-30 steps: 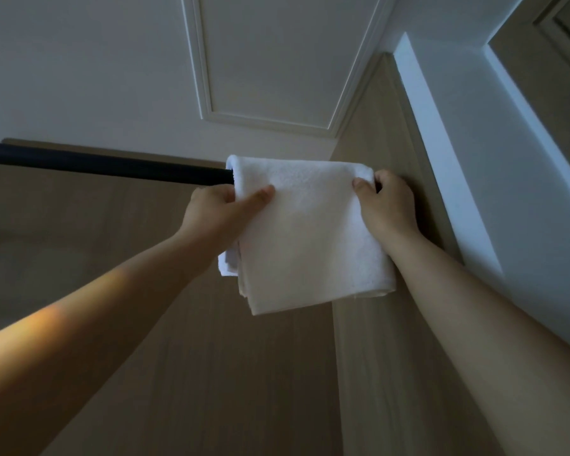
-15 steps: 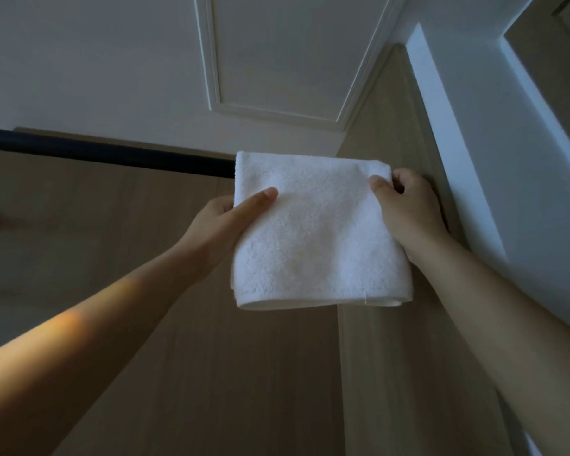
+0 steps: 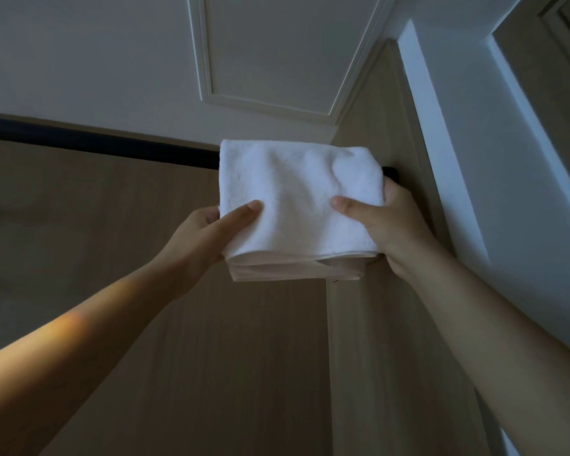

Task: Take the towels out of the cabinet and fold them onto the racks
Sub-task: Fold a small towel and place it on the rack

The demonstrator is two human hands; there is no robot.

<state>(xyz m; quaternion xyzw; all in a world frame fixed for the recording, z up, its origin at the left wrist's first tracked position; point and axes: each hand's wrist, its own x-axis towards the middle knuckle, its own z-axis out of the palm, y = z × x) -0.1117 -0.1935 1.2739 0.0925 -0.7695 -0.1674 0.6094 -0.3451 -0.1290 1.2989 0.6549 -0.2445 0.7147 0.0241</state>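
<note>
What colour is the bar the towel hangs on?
Black; the bar shows best in the head view.

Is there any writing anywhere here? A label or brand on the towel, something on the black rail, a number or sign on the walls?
No readable text in this view.
white towel: no tag, brand or print on the side that shows.
black rail: plain.
wooden panel and white moulded panel: no sign or number.
A tiny dark speck by the towel's lower edge is too small to tell.
</note>
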